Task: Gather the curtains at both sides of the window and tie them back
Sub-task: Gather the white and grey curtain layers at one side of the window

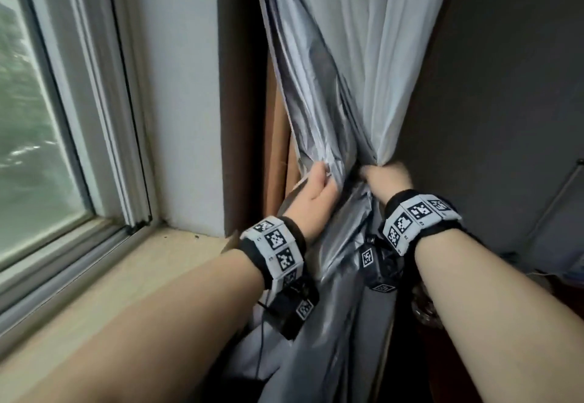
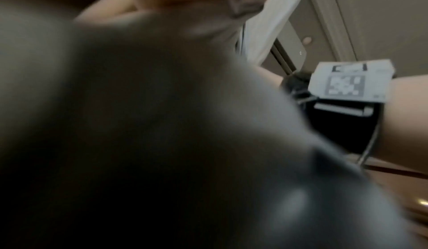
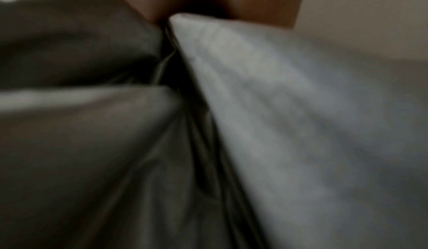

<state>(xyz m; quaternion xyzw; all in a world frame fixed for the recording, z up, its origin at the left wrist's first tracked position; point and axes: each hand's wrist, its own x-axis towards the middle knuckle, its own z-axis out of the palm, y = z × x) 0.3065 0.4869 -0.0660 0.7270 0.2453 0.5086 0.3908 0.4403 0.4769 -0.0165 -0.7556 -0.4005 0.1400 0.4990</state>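
Hemmed in on the left by the window frame (image 1: 94, 93) and a pale wall return, with a brown wooden strip (image 1: 275, 137) just behind; open dark wall (image 1: 505, 71) to the right. Beige sill (image 1: 132, 276) free along the near left.

Grey curtain (image 1: 331, 55) hanging at the right side of the window, pinched to a narrow waist at mid-height, fanning wide above and spilling in shiny, darker folds below. Paler, matte layer on the right, glossy lining on the left.

Left hand (image 1: 313, 194) clasping the lining's left edge, fingers wrapped behind the cloth. Right hand (image 1: 384, 178) clenched round the gathered waist, knuckles up. Marker-tagged bands on both wrists.

Left wrist view: mostly blurred dark cloth, plus the right wrist's band (image 2: 352, 81) and a cupboard door with a knob (image 2: 306, 40), unseen from the head. Right wrist view: fingers (image 3: 266, 2) closed over the fold where dark and pale layers meet.
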